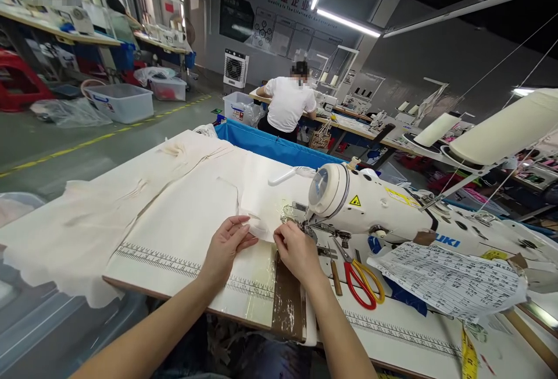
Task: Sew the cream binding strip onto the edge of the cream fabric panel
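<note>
My left hand [229, 243] pinches the edge of a small white cloth piece [257, 226] on the sewing table [183, 228]. Just left of the needle area, my right hand [294, 245] has its fingers closed at the cloth's right end. The sewing machine [366, 199] stands to the right, its head close to my right fingertips. Cream fabric pieces [100, 216] lie spread over the left part of the table and hang off its edge.
Red-handled scissors [360, 286], an awl [335, 277] and a written sheet [453, 277] lie right of my right hand. A blue bin [279, 146] borders the table's far side. Thread cones [501, 129] stand at right. A person in white [288, 103] sits ahead.
</note>
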A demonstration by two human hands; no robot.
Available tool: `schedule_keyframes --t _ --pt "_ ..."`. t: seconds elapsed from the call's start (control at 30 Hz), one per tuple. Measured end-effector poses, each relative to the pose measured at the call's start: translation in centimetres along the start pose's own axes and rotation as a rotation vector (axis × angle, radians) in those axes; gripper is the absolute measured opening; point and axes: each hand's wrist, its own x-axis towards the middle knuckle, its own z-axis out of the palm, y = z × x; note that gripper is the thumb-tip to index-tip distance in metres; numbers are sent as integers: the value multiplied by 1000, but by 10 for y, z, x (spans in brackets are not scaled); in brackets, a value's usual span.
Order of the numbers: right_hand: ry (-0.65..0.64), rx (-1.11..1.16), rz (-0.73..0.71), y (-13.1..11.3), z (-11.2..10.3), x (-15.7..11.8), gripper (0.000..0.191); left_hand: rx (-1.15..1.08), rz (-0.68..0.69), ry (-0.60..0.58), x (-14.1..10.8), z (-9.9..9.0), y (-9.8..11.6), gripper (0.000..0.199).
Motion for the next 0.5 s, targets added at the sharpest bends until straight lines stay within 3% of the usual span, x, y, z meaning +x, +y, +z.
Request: schedule_keyframes --t 0.13,0.33,0.43,0.5 --pt "-44 151 9 -12 -2 -4 19 21 6 3 -1 -2 -2 48" --pt "-233 506 -91 -43 -12 -32 23 150 31 -42 2 -5 -8 44" --pt "-274 702 -173 -59 -23 -53 26 331 94 -94 2 -9 -9 40" --pt "-255 780 -221 -67 -31 -66 28 586 218 -144 -4 -12 -8 38"
